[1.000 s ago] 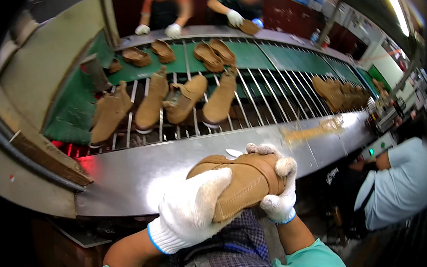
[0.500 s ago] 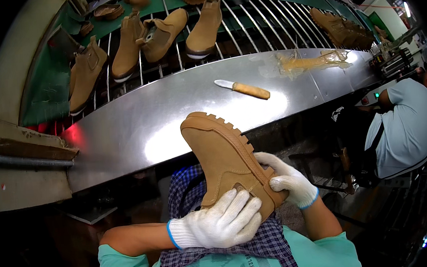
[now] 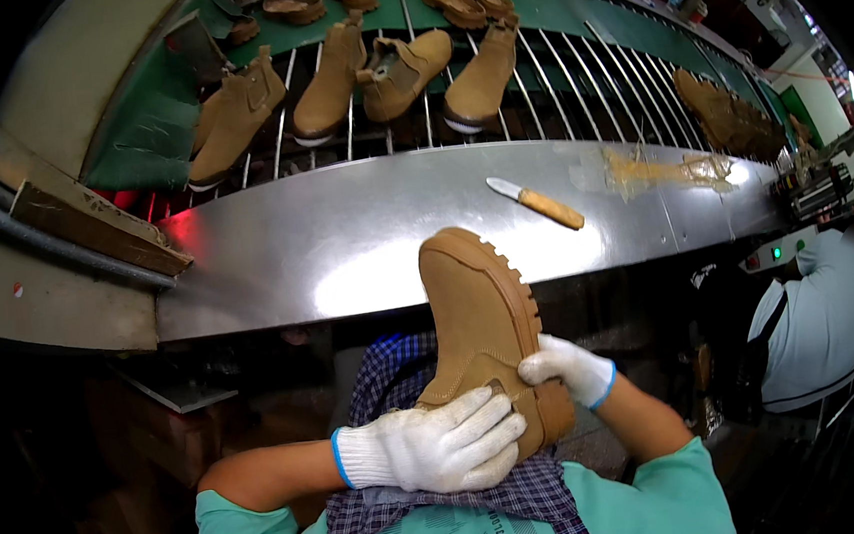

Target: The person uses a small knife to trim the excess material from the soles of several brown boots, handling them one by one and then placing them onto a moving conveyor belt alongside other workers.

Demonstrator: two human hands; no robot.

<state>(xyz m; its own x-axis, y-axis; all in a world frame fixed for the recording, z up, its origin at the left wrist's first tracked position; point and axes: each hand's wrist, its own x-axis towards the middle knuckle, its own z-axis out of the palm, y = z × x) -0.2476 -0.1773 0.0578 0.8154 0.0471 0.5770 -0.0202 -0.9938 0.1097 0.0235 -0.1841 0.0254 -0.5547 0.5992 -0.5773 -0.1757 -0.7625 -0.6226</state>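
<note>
Left hand (image 3: 446,444) and right hand (image 3: 571,371), both gloved, hold a boot (image 3: 466,319) before a metal counter (image 3: 247,271).

The right grip clamps the sole (image 3: 522,305) near the heel (image 3: 557,412); the left lies over the ankle (image 3: 475,372), thumb hidden, its closure unclear. The boot looks light and sturdy, soft above; the stiff, ridged sole seems the surest hold. The toe (image 3: 444,251) overlaps the counter's near edge in view, with turning room short of the knife (image 3: 548,209).

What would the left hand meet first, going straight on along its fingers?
Likely the heel of the tan boot; the left hand lies against the boot's side, pointing heelward, though depth is unclear.
</note>
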